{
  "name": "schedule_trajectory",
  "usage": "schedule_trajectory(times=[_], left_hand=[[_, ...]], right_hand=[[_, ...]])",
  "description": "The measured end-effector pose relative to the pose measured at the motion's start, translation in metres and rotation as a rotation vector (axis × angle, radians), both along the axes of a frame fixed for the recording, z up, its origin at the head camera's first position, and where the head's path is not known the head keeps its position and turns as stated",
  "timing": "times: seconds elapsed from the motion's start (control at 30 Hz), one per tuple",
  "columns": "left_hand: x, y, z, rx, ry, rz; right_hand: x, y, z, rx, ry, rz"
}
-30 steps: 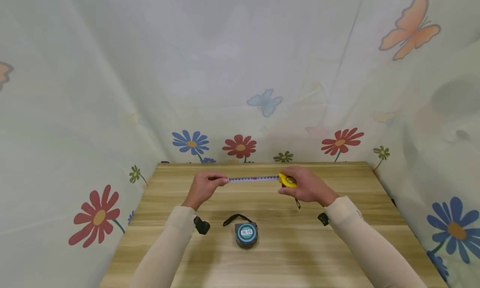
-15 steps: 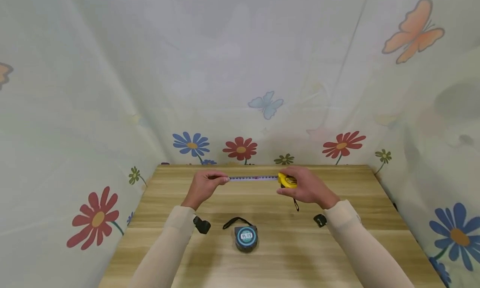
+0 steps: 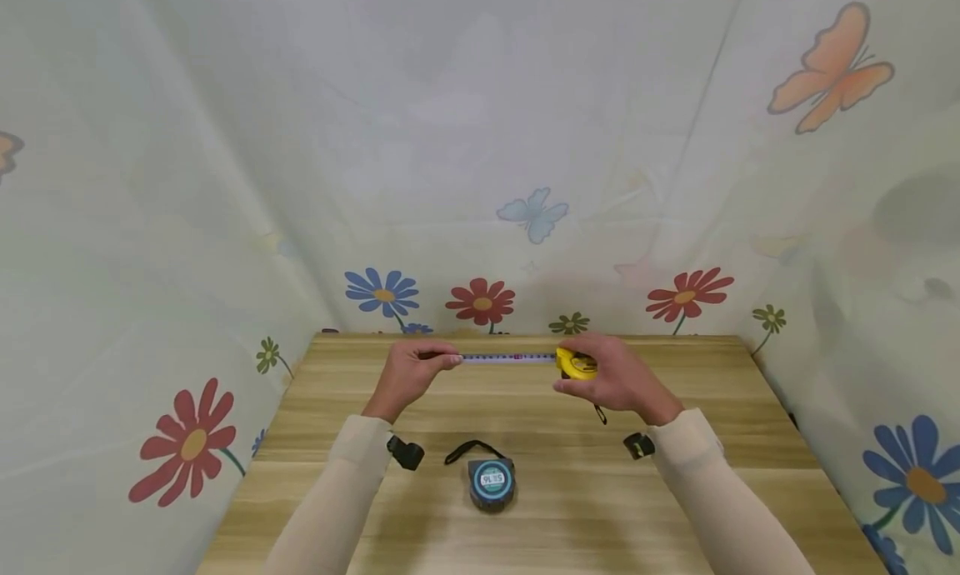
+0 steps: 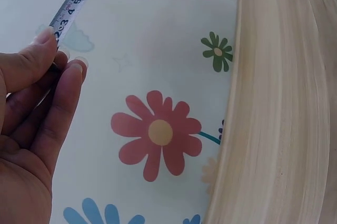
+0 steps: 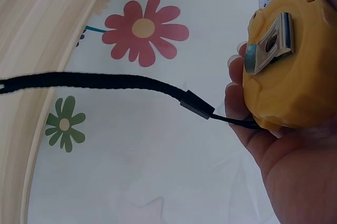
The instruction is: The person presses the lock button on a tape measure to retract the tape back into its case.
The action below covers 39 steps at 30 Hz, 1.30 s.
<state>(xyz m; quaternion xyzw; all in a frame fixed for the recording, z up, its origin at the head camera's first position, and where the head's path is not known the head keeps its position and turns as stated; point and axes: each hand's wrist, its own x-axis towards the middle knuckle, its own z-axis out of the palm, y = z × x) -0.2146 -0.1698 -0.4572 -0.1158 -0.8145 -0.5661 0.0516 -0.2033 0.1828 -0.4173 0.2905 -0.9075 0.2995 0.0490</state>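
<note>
My right hand (image 3: 615, 375) grips a yellow tape measure (image 3: 576, 363) by its case. In the right wrist view its metal belt clip (image 5: 271, 45) faces the camera, and a black wrist strap (image 5: 105, 80) hangs from it. The printed blade (image 3: 510, 358) stretches level from the case to my left hand (image 3: 411, 375). Thumb and fingers of that hand pinch the blade's free end, whose tip they hide. Low figures show beside the thumb on the blade (image 4: 76, 0) in the left wrist view.
A second tape measure (image 3: 492, 482), dark with a teal round label and black strap, lies on the wooden table (image 3: 645, 508) nearer the body. A flower-and-butterfly printed sheet (image 3: 420, 142) rises behind and along both sides of the table.
Both hands keep their hold and the pulled-out blade looks nearly the same length. The scene has sunk slightly in the head view, as the camera tilts up a little.
</note>
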Motion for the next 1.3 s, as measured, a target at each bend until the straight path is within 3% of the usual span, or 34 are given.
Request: schedule_trajectory(times=[0.8,1.3], left_hand=[[0.002,0.003,0.006,0.009,0.062,-0.028],[0.005,0.004,0.011,0.019,0.069,-0.005]], right_hand=[[0.004,-0.007,0.005,-0.064,-0.001,-0.006],[0.008,-0.010,0.005,-0.087,0.016,-0.004]])
